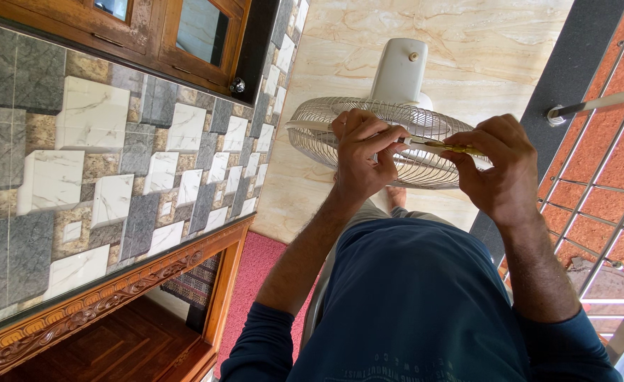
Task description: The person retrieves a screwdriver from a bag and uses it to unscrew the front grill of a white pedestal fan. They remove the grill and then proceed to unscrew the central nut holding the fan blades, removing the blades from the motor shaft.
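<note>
Two hands of mine meet over the wire cage of a pedestal fan [368,138], which stands on the pale marble floor [481,49] straight below me. My left hand [363,152] is curled, fingertips pinched together on the near end of a slim tool, and it rests against the top of the cage. My right hand [499,166] is closed around the yellow handle of that same tool, a screwdriver [445,146] as far as I can tell, which lies almost level between the two hands with its pale shaft pointing toward my left fingers. What the tip touches I cannot tell, my left fingers cover it.

Behind the cage sits the fan's white motor housing [400,71] with a small knob on top. Under my forearms is my dark blue shirt [418,304], sleeves pushed up past the wrists. Beside my left arm runs a wall of grey, white and tan tiles [100,155] set in a stepped pattern, edged by carved brown woodwork [85,311], with a wooden window frame [163,35] beyond it. A strip of red carpet [252,283] lies by the wood. Beside my right arm there is a metal railing [602,191] over reddish brick paving, and a white rod [602,102] reaches in from that edge
</note>
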